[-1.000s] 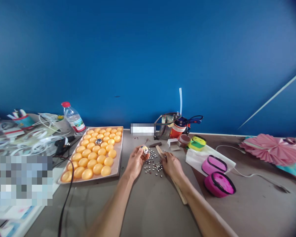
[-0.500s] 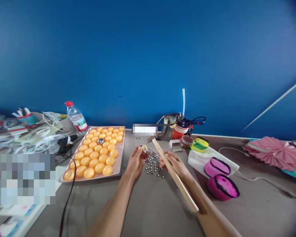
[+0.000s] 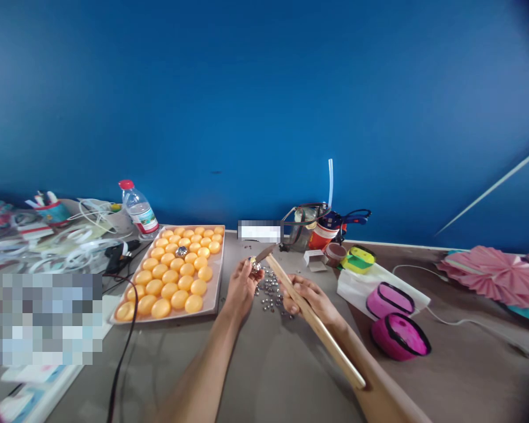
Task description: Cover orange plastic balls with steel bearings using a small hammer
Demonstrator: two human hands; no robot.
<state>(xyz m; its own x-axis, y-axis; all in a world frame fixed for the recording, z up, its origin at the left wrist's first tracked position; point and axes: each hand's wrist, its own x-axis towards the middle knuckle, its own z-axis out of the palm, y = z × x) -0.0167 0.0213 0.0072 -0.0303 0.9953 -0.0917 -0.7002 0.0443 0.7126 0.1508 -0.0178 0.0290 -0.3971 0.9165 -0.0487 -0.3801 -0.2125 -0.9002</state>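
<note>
My left hand is closed around a small ball partly covered in shiny silver beads. In my right hand is a long wooden-handled tool, its dark, flat, pointed tip close to the ball. Whether the tip touches the ball I cannot tell. Silver beads lie scattered on the table between my hands. Left of them, a shallow tray holds rows of orange balls, and one bead-covered ball sits among them.
A water bottle stands behind the tray, with a black cable in front. Behind my right hand are a small white box and a red cup. Pink pouches and a pink pleated decoration lie at right.
The tool's tip has moved left to the ball in my left hand, and its dark blade now shows clearly. My left hand has shifted slightly left, still holding the ball.
</note>
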